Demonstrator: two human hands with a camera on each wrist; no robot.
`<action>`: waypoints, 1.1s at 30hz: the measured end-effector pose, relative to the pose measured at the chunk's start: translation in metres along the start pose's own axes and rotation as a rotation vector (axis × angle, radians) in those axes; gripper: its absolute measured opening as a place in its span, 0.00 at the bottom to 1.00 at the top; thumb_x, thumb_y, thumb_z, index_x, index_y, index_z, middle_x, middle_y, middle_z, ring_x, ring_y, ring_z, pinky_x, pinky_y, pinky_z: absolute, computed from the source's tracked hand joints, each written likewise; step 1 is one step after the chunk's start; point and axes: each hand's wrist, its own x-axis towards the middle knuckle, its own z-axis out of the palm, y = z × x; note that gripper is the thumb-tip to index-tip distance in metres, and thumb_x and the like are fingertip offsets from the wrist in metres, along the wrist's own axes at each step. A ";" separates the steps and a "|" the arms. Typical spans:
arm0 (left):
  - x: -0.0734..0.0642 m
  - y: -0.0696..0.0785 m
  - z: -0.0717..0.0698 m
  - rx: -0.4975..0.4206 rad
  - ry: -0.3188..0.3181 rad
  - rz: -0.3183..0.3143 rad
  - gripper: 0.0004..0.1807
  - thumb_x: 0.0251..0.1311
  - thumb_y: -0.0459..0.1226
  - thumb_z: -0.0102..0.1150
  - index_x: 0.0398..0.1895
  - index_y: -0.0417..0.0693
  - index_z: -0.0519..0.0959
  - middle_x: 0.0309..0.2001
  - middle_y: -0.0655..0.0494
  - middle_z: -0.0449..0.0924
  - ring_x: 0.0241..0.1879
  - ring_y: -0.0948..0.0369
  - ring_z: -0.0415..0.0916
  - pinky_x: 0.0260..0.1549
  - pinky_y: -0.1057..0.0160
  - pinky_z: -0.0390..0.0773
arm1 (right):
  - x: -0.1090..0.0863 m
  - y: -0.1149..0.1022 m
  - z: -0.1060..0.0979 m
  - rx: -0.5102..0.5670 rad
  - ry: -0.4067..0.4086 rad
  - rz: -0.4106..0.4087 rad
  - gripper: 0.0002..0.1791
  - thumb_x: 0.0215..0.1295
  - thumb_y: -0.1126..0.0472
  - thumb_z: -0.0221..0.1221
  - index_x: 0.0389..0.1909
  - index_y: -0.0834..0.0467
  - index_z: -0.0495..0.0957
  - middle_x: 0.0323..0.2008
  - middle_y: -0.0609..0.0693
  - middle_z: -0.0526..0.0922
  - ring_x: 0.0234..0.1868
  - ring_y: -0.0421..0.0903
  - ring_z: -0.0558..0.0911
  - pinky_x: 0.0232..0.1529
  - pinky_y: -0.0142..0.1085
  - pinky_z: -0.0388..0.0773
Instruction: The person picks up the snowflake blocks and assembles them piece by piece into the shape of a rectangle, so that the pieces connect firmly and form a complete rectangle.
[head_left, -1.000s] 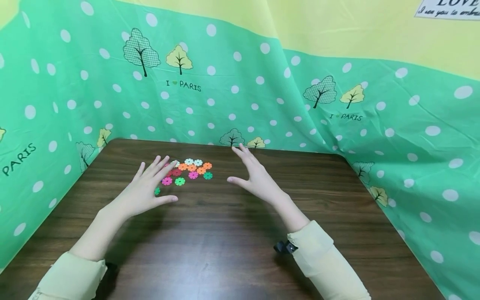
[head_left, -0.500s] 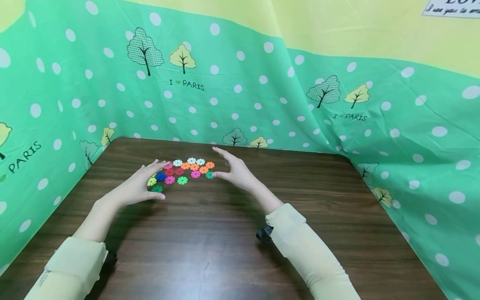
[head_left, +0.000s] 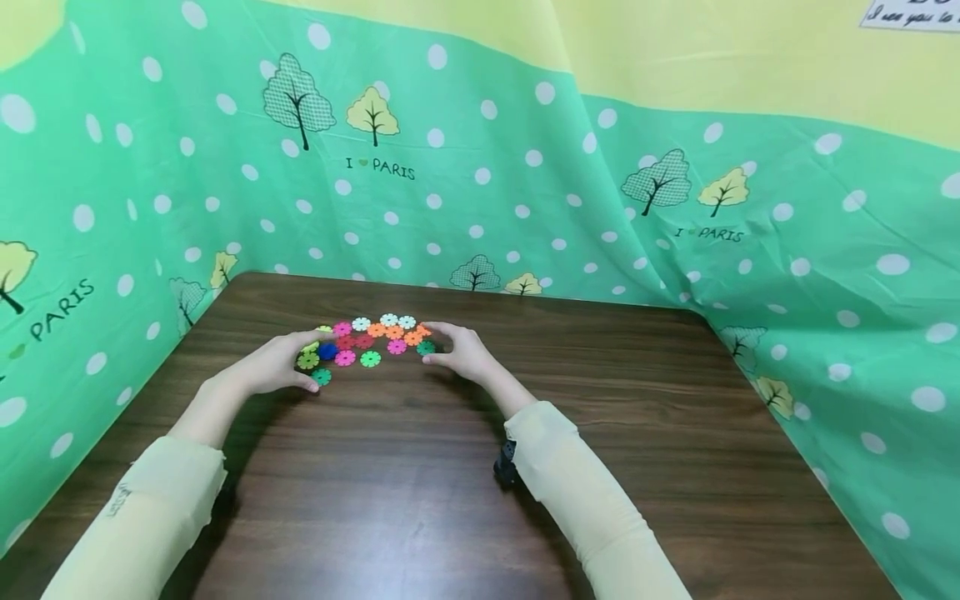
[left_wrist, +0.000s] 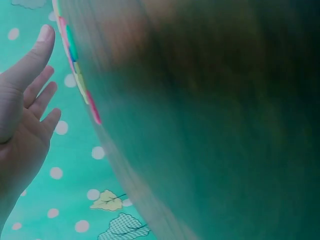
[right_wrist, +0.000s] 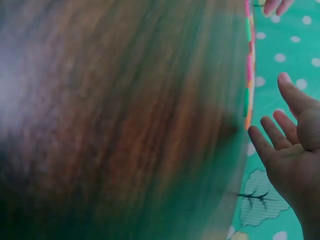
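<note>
Several flower-shaped plastic discs lie in a flat cluster on the table, left of centre in the head view. Among them are a blue disc (head_left: pixel 327 352), a pink disc (head_left: pixel 345 357), a white disc (head_left: pixel 388 320) and an orange disc (head_left: pixel 393 332). My left hand (head_left: pixel 273 364) is at the cluster's left end, its thumb close to a green disc (head_left: pixel 321 377). At the right end is my right hand (head_left: pixel 467 354), thumb and fingers spread apart by a dark green disc (head_left: pixel 426 347). Both wrist views show loosely extended fingers holding nothing; whether fingertips touch discs, I cannot tell.
The dark wooden table (head_left: pixel 420 467) reaches back to a green polka-dot cloth (head_left: pixel 450 200) hanging behind and at both sides. A small black device (head_left: pixel 506 465) sits at the right sleeve's cuff.
Both hands have come down towards the discs, the right one moving left and the left one drawing back to the cluster's left end. More discs at the left are uncovered.
</note>
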 end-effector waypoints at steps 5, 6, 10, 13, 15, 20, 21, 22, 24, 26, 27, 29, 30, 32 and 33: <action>0.007 -0.006 0.001 -0.013 -0.018 -0.029 0.35 0.44 0.39 0.74 0.59 0.42 0.72 0.59 0.42 0.73 0.61 0.42 0.65 0.58 0.41 0.66 | 0.004 0.014 0.001 -0.006 -0.012 0.025 0.31 0.57 0.60 0.66 0.63 0.58 0.70 0.57 0.53 0.77 0.59 0.47 0.75 0.58 0.40 0.73; 0.009 -0.006 0.001 -0.017 -0.014 -0.033 0.32 0.44 0.38 0.74 0.56 0.43 0.74 0.57 0.43 0.74 0.60 0.43 0.66 0.57 0.42 0.67 | 0.004 0.016 0.000 -0.012 -0.011 0.026 0.30 0.57 0.60 0.66 0.62 0.58 0.71 0.56 0.53 0.78 0.58 0.47 0.75 0.57 0.39 0.73; 0.013 -0.007 0.001 -0.019 -0.003 -0.028 0.21 0.43 0.38 0.75 0.44 0.46 0.81 0.51 0.45 0.77 0.56 0.44 0.70 0.55 0.42 0.68 | 0.007 0.019 -0.001 -0.062 -0.008 0.020 0.26 0.57 0.60 0.66 0.57 0.59 0.75 0.51 0.52 0.80 0.53 0.47 0.77 0.54 0.38 0.75; 0.013 -0.010 0.000 -0.008 -0.025 -0.020 0.17 0.42 0.41 0.75 0.37 0.49 0.83 0.49 0.45 0.77 0.54 0.44 0.70 0.54 0.41 0.68 | 0.010 0.018 0.000 -0.101 -0.018 0.026 0.23 0.57 0.59 0.66 0.55 0.58 0.78 0.46 0.53 0.79 0.49 0.47 0.77 0.50 0.37 0.76; 0.012 -0.012 0.000 0.001 -0.042 -0.021 0.15 0.42 0.42 0.75 0.35 0.51 0.84 0.48 0.46 0.78 0.53 0.44 0.71 0.54 0.40 0.68 | 0.012 0.017 0.002 -0.127 -0.027 0.032 0.22 0.58 0.59 0.66 0.54 0.58 0.78 0.44 0.53 0.78 0.48 0.47 0.76 0.49 0.36 0.76; 0.011 -0.016 0.001 0.004 -0.068 -0.040 0.12 0.42 0.43 0.75 0.32 0.54 0.84 0.41 0.53 0.78 0.48 0.49 0.72 0.50 0.43 0.71 | 0.016 0.012 0.007 -0.203 -0.051 0.045 0.20 0.59 0.59 0.64 0.53 0.57 0.79 0.43 0.53 0.77 0.47 0.47 0.76 0.48 0.36 0.76; 0.011 -0.017 0.001 0.000 -0.073 -0.047 0.12 0.42 0.43 0.75 0.31 0.54 0.84 0.40 0.54 0.78 0.46 0.51 0.72 0.50 0.44 0.72 | 0.016 0.011 0.008 -0.213 -0.053 0.047 0.20 0.59 0.59 0.64 0.53 0.58 0.79 0.44 0.53 0.77 0.47 0.47 0.76 0.48 0.36 0.76; 0.010 -0.017 0.001 -0.003 -0.079 -0.055 0.12 0.41 0.43 0.75 0.31 0.54 0.84 0.39 0.55 0.78 0.46 0.51 0.72 0.49 0.45 0.72 | 0.016 0.010 0.008 -0.218 -0.052 0.051 0.19 0.59 0.60 0.64 0.52 0.58 0.80 0.44 0.53 0.77 0.47 0.47 0.76 0.49 0.36 0.76; 0.010 -0.017 0.001 -0.014 -0.091 -0.064 0.12 0.42 0.43 0.75 0.31 0.54 0.84 0.39 0.55 0.78 0.45 0.52 0.72 0.49 0.45 0.72 | 0.016 0.009 0.009 -0.215 -0.044 0.065 0.17 0.59 0.60 0.65 0.50 0.58 0.81 0.43 0.53 0.77 0.47 0.47 0.77 0.49 0.37 0.76; 0.011 -0.017 0.001 -0.019 -0.097 -0.070 0.13 0.41 0.43 0.75 0.30 0.53 0.83 0.40 0.55 0.78 0.44 0.53 0.72 0.48 0.45 0.72 | 0.017 0.008 0.010 -0.204 -0.038 0.080 0.16 0.58 0.60 0.65 0.48 0.58 0.82 0.43 0.52 0.77 0.47 0.47 0.76 0.49 0.37 0.76; 0.011 -0.016 0.000 -0.023 -0.099 -0.076 0.13 0.41 0.44 0.75 0.30 0.53 0.82 0.39 0.55 0.78 0.43 0.53 0.72 0.48 0.46 0.72 | 0.017 0.009 0.010 -0.198 -0.037 0.086 0.15 0.58 0.60 0.65 0.46 0.57 0.83 0.43 0.52 0.77 0.47 0.47 0.76 0.49 0.36 0.76; 0.012 -0.015 -0.001 -0.033 -0.102 -0.086 0.14 0.41 0.44 0.75 0.30 0.52 0.81 0.38 0.55 0.78 0.41 0.54 0.72 0.46 0.47 0.73 | 0.018 0.009 0.010 -0.190 -0.038 0.096 0.13 0.57 0.59 0.66 0.43 0.57 0.83 0.43 0.51 0.76 0.47 0.46 0.75 0.49 0.36 0.75; 0.012 -0.014 -0.001 -0.037 -0.104 -0.089 0.15 0.40 0.44 0.75 0.30 0.51 0.80 0.37 0.56 0.78 0.40 0.55 0.72 0.45 0.48 0.73 | 0.018 0.009 0.010 -0.187 -0.041 0.100 0.13 0.56 0.58 0.67 0.42 0.57 0.84 0.43 0.50 0.76 0.47 0.45 0.75 0.50 0.36 0.74; 0.013 -0.014 -0.002 -0.043 -0.105 -0.097 0.16 0.40 0.44 0.75 0.29 0.51 0.79 0.34 0.58 0.78 0.38 0.56 0.72 0.43 0.51 0.74 | 0.019 0.009 0.008 -0.190 -0.047 0.101 0.12 0.55 0.58 0.68 0.40 0.56 0.84 0.43 0.50 0.76 0.47 0.45 0.74 0.51 0.36 0.74; 0.013 -0.013 -0.002 -0.047 -0.106 -0.099 0.16 0.40 0.44 0.75 0.29 0.51 0.79 0.32 0.58 0.78 0.37 0.57 0.72 0.42 0.53 0.74 | 0.019 0.009 0.007 -0.188 -0.051 0.104 0.12 0.54 0.57 0.68 0.39 0.56 0.84 0.44 0.50 0.76 0.47 0.45 0.74 0.52 0.36 0.73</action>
